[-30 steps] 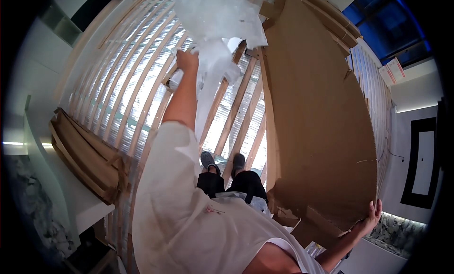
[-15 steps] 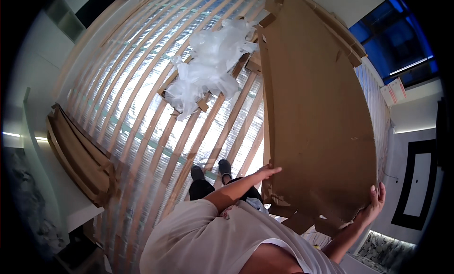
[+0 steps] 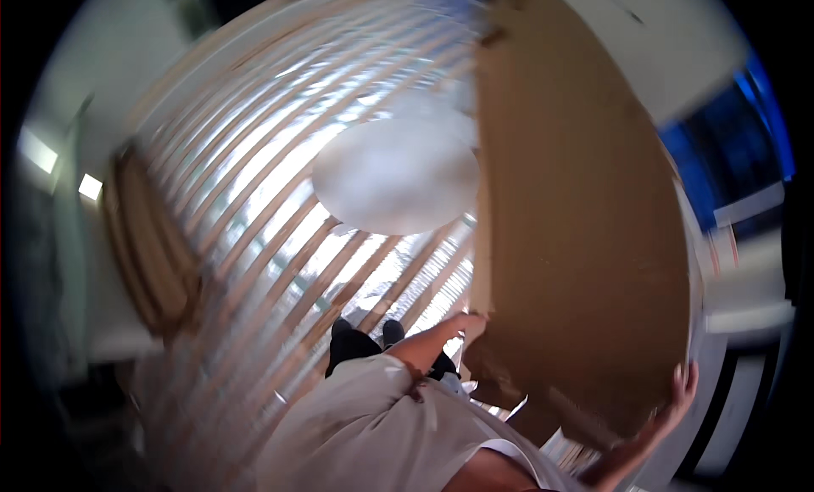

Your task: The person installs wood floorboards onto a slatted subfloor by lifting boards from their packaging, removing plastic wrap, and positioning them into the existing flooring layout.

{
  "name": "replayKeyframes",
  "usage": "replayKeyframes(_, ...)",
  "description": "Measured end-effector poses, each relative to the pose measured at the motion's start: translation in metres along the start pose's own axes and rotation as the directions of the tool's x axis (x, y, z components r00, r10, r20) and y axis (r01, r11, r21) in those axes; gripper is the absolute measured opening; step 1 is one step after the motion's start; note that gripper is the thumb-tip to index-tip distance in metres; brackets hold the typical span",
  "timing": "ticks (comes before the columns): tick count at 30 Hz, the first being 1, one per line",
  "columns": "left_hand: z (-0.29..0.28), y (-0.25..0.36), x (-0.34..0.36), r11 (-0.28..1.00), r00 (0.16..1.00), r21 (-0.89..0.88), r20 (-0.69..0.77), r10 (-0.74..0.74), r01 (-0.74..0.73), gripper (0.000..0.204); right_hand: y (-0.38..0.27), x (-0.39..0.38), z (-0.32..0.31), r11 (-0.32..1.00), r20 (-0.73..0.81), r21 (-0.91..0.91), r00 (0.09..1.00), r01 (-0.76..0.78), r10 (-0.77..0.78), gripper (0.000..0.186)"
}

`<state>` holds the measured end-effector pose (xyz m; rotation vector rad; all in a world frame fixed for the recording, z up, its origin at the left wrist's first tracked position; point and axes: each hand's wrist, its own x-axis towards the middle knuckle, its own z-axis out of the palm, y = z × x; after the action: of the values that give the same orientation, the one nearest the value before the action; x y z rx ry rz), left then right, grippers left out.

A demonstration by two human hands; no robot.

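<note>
A large, flat brown cardboard box stands tall in front of me on the right, its near end torn and ragged. My left hand is closed on its left edge, low down. At the lower right edge, my right hand grips the same cardboard, its fingers showing along the side and the palm partly behind it. Motion smears both hands somewhat. To the left of the box, a whitish oval blur covers the floor where crumpled plastic wrap lay in the earlier frame.
Wooden battens run across silvery foil on the floor. Folded cardboard leans at the left by a pale wall unit. A dark blue window is at the far right. My feet stand on the battens.
My view has shifted and blurred. My left hand has drawn in round the box's edge, its fingers no longer lying out across the face. The right hand still holds the right edge.
</note>
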<state>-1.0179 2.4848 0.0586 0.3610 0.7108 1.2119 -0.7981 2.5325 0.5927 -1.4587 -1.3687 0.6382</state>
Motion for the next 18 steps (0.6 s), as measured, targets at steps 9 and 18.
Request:
replayKeyframes(9,0.004,0.052,-0.028,0.954,0.545,0.301,-0.799,0.254,-0.003,0.041,0.108,0.253,0.009,0.821,0.427,-0.198,0.801,0.536,-0.421,0.044)
replayKeyframes(18,-0.152,0.239,-0.28,0.768,0.107,0.611,-0.765,0.636,-0.195,0.027,0.054,0.093,0.346,0.952,0.508,0.306,0.849,-0.02,-0.145,0.045)
